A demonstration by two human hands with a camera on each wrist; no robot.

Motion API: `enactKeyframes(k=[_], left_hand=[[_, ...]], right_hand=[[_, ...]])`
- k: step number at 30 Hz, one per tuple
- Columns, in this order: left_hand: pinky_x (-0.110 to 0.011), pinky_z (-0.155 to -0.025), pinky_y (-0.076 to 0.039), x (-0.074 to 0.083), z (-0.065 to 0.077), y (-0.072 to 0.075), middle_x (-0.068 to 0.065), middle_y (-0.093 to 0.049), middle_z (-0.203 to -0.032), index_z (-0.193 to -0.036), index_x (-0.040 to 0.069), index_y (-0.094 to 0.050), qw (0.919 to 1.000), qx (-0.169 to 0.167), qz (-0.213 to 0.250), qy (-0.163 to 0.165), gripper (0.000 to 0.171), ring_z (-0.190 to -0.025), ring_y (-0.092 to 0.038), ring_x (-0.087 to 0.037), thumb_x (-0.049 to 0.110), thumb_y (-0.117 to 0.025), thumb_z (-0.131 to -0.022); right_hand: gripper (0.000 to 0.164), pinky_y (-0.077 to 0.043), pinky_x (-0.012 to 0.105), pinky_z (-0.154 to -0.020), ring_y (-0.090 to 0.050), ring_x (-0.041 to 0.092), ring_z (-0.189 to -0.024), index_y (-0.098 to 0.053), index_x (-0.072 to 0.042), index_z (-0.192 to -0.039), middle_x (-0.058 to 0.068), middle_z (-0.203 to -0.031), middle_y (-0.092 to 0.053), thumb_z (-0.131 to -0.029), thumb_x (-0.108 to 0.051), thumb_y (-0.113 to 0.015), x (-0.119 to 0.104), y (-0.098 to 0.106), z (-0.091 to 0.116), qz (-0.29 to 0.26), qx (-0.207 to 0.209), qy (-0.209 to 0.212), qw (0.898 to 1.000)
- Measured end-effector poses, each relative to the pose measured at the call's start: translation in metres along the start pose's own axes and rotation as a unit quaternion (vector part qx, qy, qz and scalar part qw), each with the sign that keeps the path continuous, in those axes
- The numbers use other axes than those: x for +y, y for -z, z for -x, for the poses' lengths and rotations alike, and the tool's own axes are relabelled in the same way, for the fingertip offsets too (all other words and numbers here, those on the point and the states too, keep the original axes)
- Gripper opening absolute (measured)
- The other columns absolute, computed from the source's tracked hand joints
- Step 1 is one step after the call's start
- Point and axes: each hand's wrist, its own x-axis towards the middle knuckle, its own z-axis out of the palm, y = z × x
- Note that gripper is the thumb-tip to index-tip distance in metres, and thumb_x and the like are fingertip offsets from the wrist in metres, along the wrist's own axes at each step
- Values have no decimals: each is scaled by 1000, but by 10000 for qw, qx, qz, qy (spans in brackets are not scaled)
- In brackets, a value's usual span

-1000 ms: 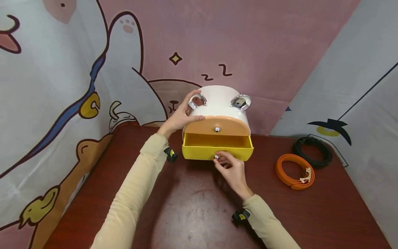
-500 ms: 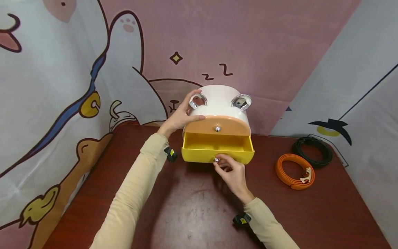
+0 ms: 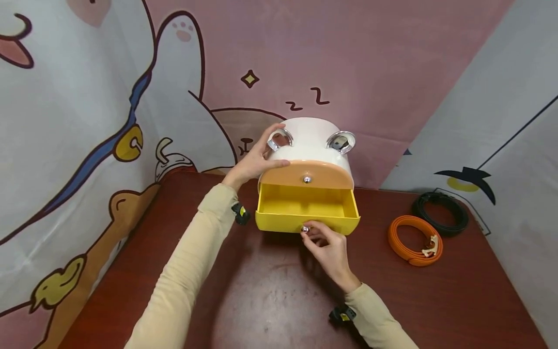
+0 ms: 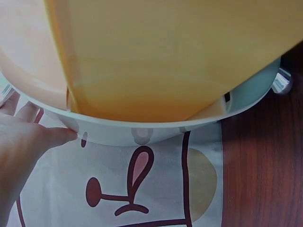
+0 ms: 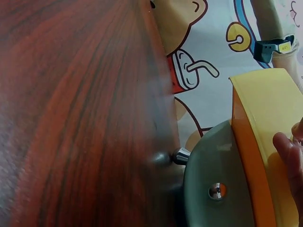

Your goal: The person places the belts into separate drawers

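A small white drawer cabinet with silver ring-shaped ears stands at the back of the table. My left hand grips its upper left side, thumb at the front edge and fingers reaching up by the left ear. Below the peach upper drawer, the yellow drawer is pulled out, with nothing visible inside. My right hand pinches that drawer's silver knob between thumb and forefinger. The right wrist view shows a grey-green lower drawer beneath, flush, with its own knob.
On the right of the dark red wooden table lie a coiled orange belt with a gold-toned buckle and, behind it, a coiled black belt. A cartoon-printed cloth hangs close behind the cabinet.
The yellow drawer has slid further out toward me, showing more of its inside. My right hand moved back with its knob; my left hand keeps its place on the cabinet.
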Motion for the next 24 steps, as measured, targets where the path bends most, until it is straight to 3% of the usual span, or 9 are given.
enactKeyframes(k=[5, 16, 24], left_hand=[[-40, -96, -44, 18, 8, -3, -11, -31, -146, -151, 20, -22, 10000, -35, -18, 21, 85, -113, -51, -30, 2, -72, -85], [-43, -101, -39, 22, 7, 1, -6, -24, -152, -152, 21, -22, 9998, -3, -172, 56, 85, -120, -47, -29, 3, -72, -85], [-42, -103, -37, -4, -1, 3, 3, -21, -154, -152, 33, -21, 9999, 48, -125, 107, 89, -127, -43, -25, 8, -75, -85]], right_hand=[[33, -49, 17, -54, -67, 16, -67, -69, -3, -104, 7, -82, -70, -75, 9, -77, 5, 1, 8, -58, 25, -85, 9999], [46, -52, 23, -54, -68, 19, -71, -62, -3, -115, 9, -90, -70, -74, 10, -78, 9, -9, 5, 28, -166, 268, 9995], [40, -53, 23, -52, -67, 19, -62, -62, 0, -105, 10, -79, -70, -71, 14, -77, 10, -18, 4, 101, 170, 470, 9987]])
